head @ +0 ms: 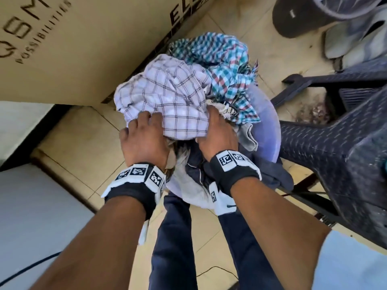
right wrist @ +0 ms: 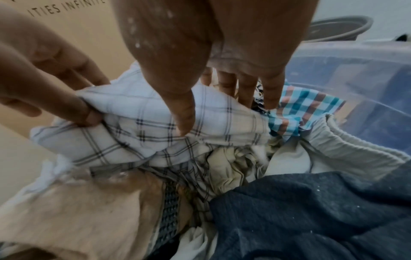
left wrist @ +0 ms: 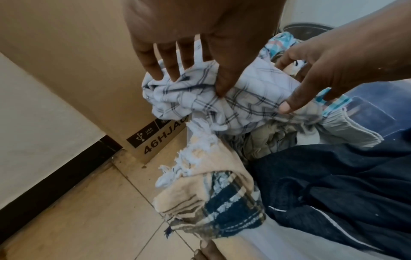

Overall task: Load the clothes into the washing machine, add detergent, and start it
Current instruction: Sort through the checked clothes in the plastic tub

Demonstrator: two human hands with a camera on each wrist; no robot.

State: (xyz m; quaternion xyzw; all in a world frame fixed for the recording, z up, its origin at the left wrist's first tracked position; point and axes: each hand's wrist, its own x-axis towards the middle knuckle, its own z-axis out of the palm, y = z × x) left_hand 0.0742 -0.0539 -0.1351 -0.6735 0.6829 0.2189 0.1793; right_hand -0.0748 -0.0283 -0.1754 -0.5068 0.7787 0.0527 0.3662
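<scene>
Left hand [head: 144, 139] and right hand [head: 217, 135] both clutch white checked cloth [head: 167, 97] atop clothes heaped in blue tub [head: 270, 130]; cardboard box [head: 83, 45] close left, dark chair [head: 339, 147] close right.

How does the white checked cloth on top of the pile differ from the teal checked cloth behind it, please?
The white checked cloth has thin dark lines on a pale ground; the teal checked cloth has dense teal, white and reddish squares. Both the left hand and the right hand grip the white one; the teal one lies untouched, farther back. Both are crumpled in the same tub.
</scene>
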